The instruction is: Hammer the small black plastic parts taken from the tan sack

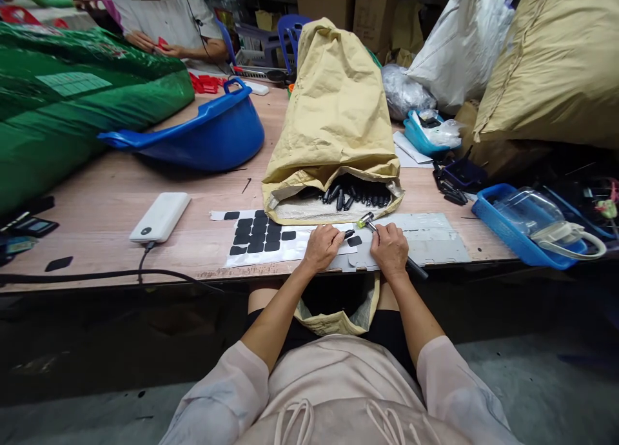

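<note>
My left hand rests curled on a white backing sheet at the table's front edge, pinching a small black part. My right hand is closed around a thin tool with a metal tip and a black handle sticking out behind the wrist. A black sticker pad lies between the two hands. Several black pads sit in rows on the sheet to the left. Right behind the hands a tan sack lies open, with several black parts in its mouth.
A blue basin and a green sack stand at the left. A white power bank with a cable lies nearby. Blue trays and large bags fill the right. Another person sits at the far end. A small tan bag hangs at my lap.
</note>
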`<state>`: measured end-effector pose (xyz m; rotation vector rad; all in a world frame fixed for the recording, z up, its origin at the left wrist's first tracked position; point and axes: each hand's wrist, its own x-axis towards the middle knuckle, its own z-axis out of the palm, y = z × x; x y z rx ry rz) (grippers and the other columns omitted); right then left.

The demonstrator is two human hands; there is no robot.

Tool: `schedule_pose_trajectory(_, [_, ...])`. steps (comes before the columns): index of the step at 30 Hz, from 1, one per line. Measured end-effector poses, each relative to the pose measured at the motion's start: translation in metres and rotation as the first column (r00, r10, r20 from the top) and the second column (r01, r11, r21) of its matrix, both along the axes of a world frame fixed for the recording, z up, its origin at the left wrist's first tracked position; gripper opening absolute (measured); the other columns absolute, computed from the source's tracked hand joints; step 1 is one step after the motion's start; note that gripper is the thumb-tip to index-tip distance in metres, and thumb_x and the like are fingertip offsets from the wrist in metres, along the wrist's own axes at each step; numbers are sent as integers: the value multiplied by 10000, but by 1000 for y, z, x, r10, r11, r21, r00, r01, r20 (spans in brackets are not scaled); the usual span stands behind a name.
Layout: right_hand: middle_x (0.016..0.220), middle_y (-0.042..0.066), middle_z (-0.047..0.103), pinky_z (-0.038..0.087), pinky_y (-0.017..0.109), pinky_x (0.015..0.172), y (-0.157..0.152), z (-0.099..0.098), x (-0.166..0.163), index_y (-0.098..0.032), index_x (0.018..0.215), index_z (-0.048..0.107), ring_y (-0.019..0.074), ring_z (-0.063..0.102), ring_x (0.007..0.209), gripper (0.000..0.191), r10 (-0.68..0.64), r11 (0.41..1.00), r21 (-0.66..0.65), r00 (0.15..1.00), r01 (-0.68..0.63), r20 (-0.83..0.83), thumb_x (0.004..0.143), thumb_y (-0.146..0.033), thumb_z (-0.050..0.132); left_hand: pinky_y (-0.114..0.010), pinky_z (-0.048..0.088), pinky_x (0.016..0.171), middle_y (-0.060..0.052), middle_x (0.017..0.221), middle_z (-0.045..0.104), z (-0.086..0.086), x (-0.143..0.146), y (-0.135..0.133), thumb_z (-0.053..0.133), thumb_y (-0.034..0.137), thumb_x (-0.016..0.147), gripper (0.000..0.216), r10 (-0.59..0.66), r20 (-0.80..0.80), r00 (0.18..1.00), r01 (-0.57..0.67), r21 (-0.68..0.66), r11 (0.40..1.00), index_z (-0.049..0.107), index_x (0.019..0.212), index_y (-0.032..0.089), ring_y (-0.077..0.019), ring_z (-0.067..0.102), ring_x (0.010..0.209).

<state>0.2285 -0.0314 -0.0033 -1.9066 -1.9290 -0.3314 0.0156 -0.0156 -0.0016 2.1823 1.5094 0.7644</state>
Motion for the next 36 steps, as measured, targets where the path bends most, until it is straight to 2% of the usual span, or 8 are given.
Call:
schedule_pose_trajectory(8, [988,103,615,337,346,741,0,3,-2,-182,1052,705,247,486,914,179,-3,1000,-11,1000,3,-6,955,-211,557,-392,475,866,-61,907,705,10,-1,-10,568,374,977,200,-62,110,992,52,96,994,656,880,222,-233,606,902])
schedule_pose_trajectory(13, [1015,109,619,340,347,754,-1,3,-2,-183,1100,704,252,493,938,199,-5,999,-39,1000,4,-12,975,-219,553,-376,512,827,-92,940,732,-3,-2,-71,551,405,996,239,-369,106,923,343,207,916,688,1039,215,-229,662,874])
schedule_pose_trajectory(16, [1013,106,625,344,347,755,0,2,-1,-185,1106,707,250,500,933,201,0,999,-34,1000,0,-5,974,-225,560,-360,521,785,-80,906,741,-29,-10,-105,525,394,1020,251,-404,-1,915,403,39,914,699,1076,221,-223,693,820])
schedule_pose_trajectory(19, [1005,105,635,343,352,746,0,1,-1,-185,1099,711,252,502,923,202,1,1000,-6,1000,-1,11,969,-227,563,-361,538,794,-88,962,762,-51,-22,-117,550,315,1005,225,-255,-171,952,210,-242,947,700,1151,232,-254,738,879])
schedule_pose_trajectory(22, [1011,104,643,340,354,743,0,1,-2,-183,1113,714,254,503,924,210,-8,1000,0,1000,8,16,967,-231,570,-341,540,765,-86,1004,773,-49,-28,-116,633,232,928,289,-232,-250,940,131,-364,922,700,1208,246,-261,750,890])
schedule_pose_trajectory(27, [1007,101,643,327,349,754,-2,2,-3,-185,1089,711,248,499,925,193,-7,1000,-7,1000,7,17,977,-233,561,-287,530,757,-42,897,768,1,-8,-78,577,300,988,177,-282,128,951,290,-52,956,740,974,232,-181,708,801])
schedule_pose_trajectory(31, [1009,94,631,315,343,760,-2,3,-3,-191,1076,700,244,488,932,182,-23,999,-23,999,24,23,981,-233,550,-296,512,733,-51,858,722,35,16,2,585,253,949,139,144,240,960,-170,91,981,706,917,194,-176,646,746])
schedule_pose_trajectory(36, [1024,93,631,324,341,771,-2,4,-2,-189,1119,700,243,489,940,202,-14,999,-46,1000,15,24,981,-234,560,-341,516,812,-110,1070,696,38,27,83,717,343,874,160,473,39,880,-464,-140,875,705,925,192,-260,676,965])
